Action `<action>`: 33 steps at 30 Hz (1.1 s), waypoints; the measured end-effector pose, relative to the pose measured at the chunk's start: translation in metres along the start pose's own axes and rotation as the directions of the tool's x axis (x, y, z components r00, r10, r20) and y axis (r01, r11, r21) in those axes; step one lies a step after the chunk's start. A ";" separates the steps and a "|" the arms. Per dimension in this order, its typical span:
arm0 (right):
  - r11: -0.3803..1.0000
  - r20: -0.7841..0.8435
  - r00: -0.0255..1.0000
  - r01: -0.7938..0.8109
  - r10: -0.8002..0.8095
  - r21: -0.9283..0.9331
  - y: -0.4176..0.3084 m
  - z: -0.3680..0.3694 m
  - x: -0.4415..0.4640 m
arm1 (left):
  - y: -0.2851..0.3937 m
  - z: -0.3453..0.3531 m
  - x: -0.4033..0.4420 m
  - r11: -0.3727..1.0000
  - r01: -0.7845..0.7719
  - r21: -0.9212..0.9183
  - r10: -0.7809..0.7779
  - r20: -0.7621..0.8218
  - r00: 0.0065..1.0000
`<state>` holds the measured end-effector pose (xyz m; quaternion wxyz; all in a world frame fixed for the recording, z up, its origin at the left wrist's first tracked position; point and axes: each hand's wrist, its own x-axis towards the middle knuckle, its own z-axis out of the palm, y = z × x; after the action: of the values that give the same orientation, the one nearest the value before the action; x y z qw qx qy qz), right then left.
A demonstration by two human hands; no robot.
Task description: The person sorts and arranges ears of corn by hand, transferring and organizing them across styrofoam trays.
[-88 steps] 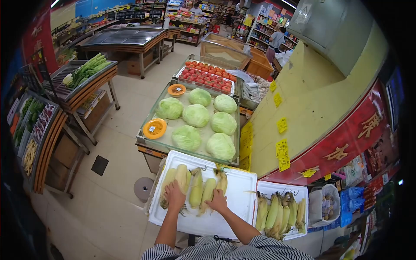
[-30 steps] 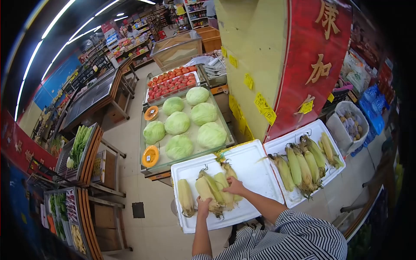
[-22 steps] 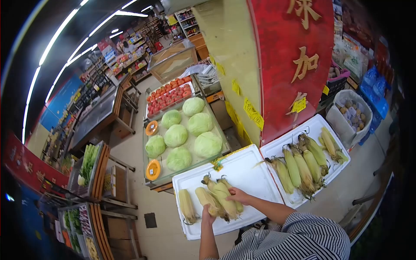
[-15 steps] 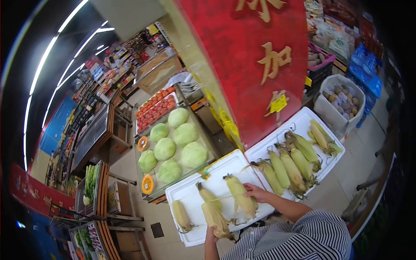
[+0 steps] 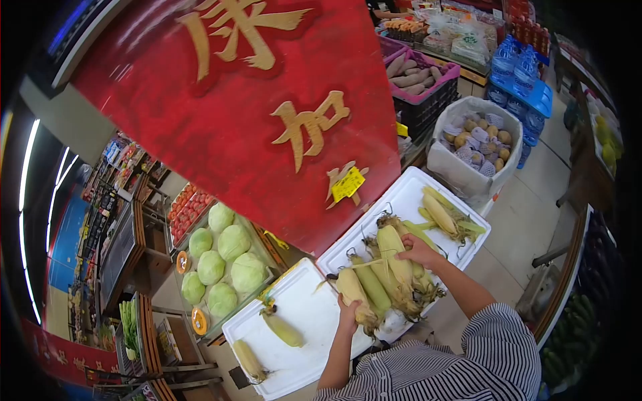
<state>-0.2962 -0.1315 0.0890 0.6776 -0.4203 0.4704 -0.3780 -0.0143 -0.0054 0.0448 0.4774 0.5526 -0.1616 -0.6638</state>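
My left hand is closed around the lower part of a pale ear of corn, low over the near side of the right white foam tray. My right hand grips a second ear of corn above the pile in that tray. Beneath and beside my hands lie several green-husked ears, partly hidden. Another partly peeled ear rests at the tray's far right. In the left foam tray lie two ears, one in the middle and one by the left edge.
Cabbages and tomatoes fill a stand on the left. A red pillar with gold characters rises behind the trays. Wrapped round produce fills a white-lined bin beyond the right tray. A crate of sweet potatoes stands behind it.
Both hands have carried their ears of corn from the left tray to the pile in the right tray. The view has turned to the right.
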 end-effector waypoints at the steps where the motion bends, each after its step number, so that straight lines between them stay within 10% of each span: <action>1: 1.000 0.018 1.000 0.001 0.000 -0.031 0.000 -0.005 0.003 | -0.005 0.008 0.013 0.999 -0.006 0.035 0.007 -0.030 1.000; 11: 0.690 0.015 0.994 0.089 -0.113 -0.718 0.016 0.006 0.009 | -0.022 -0.002 0.076 0.868 0.008 0.496 0.127 -0.238 0.963; 20: 0.455 -0.085 0.996 -0.080 0.009 -0.887 -0.003 0.047 -0.003 | -0.007 -0.012 0.057 0.913 -0.069 0.401 0.115 -0.090 0.989; 23: 0.271 -0.064 0.998 -0.061 -0.002 -0.960 0.003 0.057 0.007 | -0.006 0.006 0.052 0.585 0.066 0.809 0.252 -0.258 0.933; 33: 0.023 0.092 0.993 0.093 -0.070 -0.995 0.002 0.072 0.017 | -0.023 -0.005 0.042 0.493 -0.053 0.868 0.378 -0.159 0.912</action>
<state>-0.2226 -0.1311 0.0958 0.1742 -0.8026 0.5700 0.0224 -0.0178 -0.0270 0.0016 0.2467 0.7912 -0.4511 -0.3313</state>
